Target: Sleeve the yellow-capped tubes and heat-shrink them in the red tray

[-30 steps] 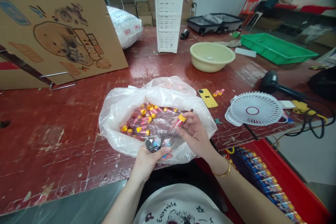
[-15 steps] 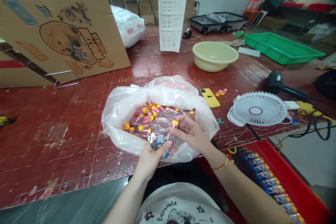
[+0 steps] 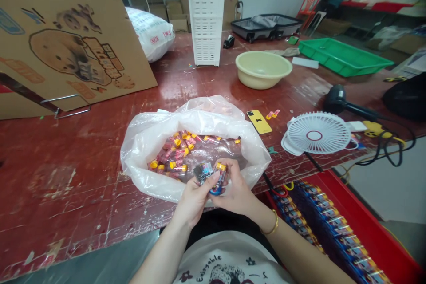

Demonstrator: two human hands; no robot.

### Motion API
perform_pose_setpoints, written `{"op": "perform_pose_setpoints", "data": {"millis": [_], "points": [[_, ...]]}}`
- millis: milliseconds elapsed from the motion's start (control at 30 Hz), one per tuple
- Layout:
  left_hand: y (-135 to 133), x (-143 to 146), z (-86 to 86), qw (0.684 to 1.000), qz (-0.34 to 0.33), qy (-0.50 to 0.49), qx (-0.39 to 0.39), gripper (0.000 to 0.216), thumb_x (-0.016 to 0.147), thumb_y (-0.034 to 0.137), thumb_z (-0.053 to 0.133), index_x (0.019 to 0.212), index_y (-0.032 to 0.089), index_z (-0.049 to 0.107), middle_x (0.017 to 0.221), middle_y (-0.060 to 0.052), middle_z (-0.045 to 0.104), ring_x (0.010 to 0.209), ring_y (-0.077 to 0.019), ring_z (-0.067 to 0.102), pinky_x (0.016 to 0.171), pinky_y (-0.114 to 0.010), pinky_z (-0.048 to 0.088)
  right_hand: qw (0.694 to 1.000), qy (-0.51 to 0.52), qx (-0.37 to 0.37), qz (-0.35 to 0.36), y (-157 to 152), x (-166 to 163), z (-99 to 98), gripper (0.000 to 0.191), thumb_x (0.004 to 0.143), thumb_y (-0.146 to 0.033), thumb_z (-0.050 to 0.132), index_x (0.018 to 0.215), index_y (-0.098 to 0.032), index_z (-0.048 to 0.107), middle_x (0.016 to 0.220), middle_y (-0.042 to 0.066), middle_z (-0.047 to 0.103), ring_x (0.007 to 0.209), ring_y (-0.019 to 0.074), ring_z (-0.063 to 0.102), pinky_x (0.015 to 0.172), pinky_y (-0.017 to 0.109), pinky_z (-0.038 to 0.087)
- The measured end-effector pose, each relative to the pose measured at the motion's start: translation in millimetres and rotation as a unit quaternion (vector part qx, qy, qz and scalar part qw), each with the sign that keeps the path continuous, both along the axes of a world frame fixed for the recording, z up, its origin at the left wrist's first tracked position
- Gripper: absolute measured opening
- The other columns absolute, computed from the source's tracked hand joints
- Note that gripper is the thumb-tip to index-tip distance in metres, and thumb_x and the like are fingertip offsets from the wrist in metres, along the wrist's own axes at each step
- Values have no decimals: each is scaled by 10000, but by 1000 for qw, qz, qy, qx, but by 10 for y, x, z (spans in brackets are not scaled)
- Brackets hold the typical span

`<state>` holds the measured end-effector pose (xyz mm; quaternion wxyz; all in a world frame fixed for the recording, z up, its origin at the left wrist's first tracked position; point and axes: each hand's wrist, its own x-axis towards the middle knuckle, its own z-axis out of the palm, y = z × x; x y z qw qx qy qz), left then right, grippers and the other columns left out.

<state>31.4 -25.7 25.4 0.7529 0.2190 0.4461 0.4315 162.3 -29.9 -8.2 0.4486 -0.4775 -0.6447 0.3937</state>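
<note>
Two hands are together at the near rim of the clear plastic bag (image 3: 143, 142), just above the edge of the red table (image 3: 83, 155).

Left hand (image 3: 192, 199): thumb and fingers pinched on a small printed sleeve (image 3: 203, 171), dark and glossy.
Right hand (image 3: 235, 191): closed round one tube (image 3: 220, 174), yellow cap up, slightly tilted. The tube lies against the sleeve; I cannot tell whether its lower end is already inside.

Bag contents: many loose tubes (image 3: 176, 156), yellow caps and red labels, lying at all angles.
Red tray (image 3: 376, 239) low at the right: rows of dark, blue-printed pieces that look much like the sleeve.

Judgement: the step in hand is mating tube to sleeve. The next move calls for the left pinch to hold the sleeve mouth open, the tube lined up along it, and a straight, light push. The film looks thin and may crumple or snag.

Writing:
- Shirt (image 3: 213, 266): "Enjoyable", beside small flower prints.
- White sack (image 3: 149, 33): red print, too small to read.
- Cardboard box (image 3: 66, 40): cartoon dog with lettering, not legible.
- Tube labels: not legible.
- Yellow phone (image 3: 259, 121): face down on the table, black mark on its back, no readable brand.
</note>
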Motion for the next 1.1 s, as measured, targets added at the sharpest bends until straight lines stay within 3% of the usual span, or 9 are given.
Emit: {"op": "perform_pose_setpoints", "data": {"millis": [100,300,500,667,933,1100], "points": [[-17,-2,-23,1000,0,6,2,396,613,361,890,877,94,767,714,-82,751,621,-163,689,634,-251,567,1000,-1,16,1,-13,12,-10,707,621,-178,742,1200,-254,343,1147,76,510,1014,218,609,848,383,540],[-15,26,-32,1000,9,-4,-8,392,574,341,912,855,107,770,729,-67,749,606,-137,670,600,-228,559,999,32,0,22,-44,9,-64,709,630,-152,714,1202,-272,314,1132,72,521,1003,211,623,771,339,560],[-22,2,-58,1000,16,5,-8,387,586,350,905,853,111,757,685,-52,735,607,-129,669,638,-220,555,998,-6,60,-24,-12,20,11,773,593,-150,730,1255,-266,349,1239,91,515,1125,241,581,937,403,516],[-35,0,-55,1000,30,2,-5,372,601,343,896,845,108,744,704,-57,736,601,-131,663,653,-239,554,996,-17,83,8,25,36,133,768,634,-125,682,1339,-265,411,1349,88,531,1206,247,560,1018,417,473],[-47,6,-23,1000,20,-10,-4,341,625,342,882,830,110,738,724,-59,735,596,-135,660,601,-229,539,989,-64,132,1,83,111,130,774,562,-156,756,1283,-298,511,1227,46,645,1087,267,619,973,440,475],[-21,4,3,1000,23,-13,5,311,654,321,871,833,105,737,703,-56,732,590,-127,659,621,-225,545,996,-29,85,14,57,66,87,794,625,-136,730,1318,-285,370,1375,88,478,1282,255,481,1080,434,405]]}}
